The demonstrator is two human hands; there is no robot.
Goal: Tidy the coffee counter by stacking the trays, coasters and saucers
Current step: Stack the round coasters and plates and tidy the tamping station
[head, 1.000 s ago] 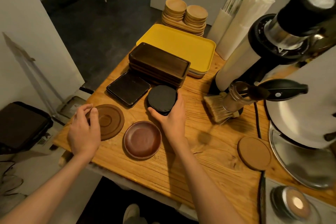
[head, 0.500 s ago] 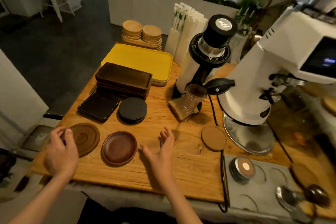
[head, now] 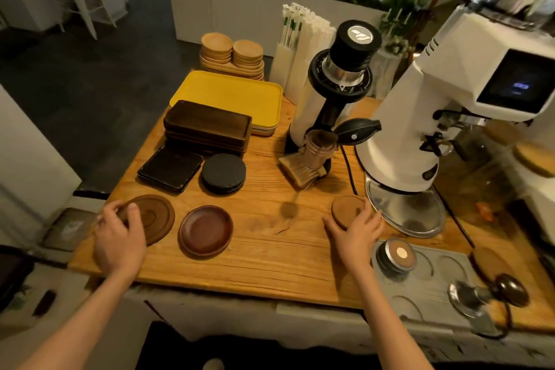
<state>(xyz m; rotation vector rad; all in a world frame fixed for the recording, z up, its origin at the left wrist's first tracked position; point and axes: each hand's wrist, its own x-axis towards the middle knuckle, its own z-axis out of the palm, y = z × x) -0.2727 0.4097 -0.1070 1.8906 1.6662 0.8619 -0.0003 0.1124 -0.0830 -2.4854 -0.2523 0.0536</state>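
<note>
Now both hands lying on wooden counter (head: 264, 252). Left hand (head: 118, 237) curling fingers over near-left rim of dark brown ridged wooden saucer (head: 154, 218), gripping edge. Right hand (head: 356, 231) lying open, fingers spread, fingertips touching flat round cork-coloured coaster (head: 345, 209) beside white grinder's metal base (head: 402, 210). Reddish-brown round dish (head: 205, 231) sitting between hands. Black round coaster stack (head: 223, 173) and dark rectangular tray stack (head: 207, 126) sitting farther back.

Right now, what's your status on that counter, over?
Left hand on the ridged wooden saucer, fingers curled over its rim. Right hand open, fingertips on the cork coaster. Red-brown saucer loose between them. Grinder base crowds the coaster.
</note>
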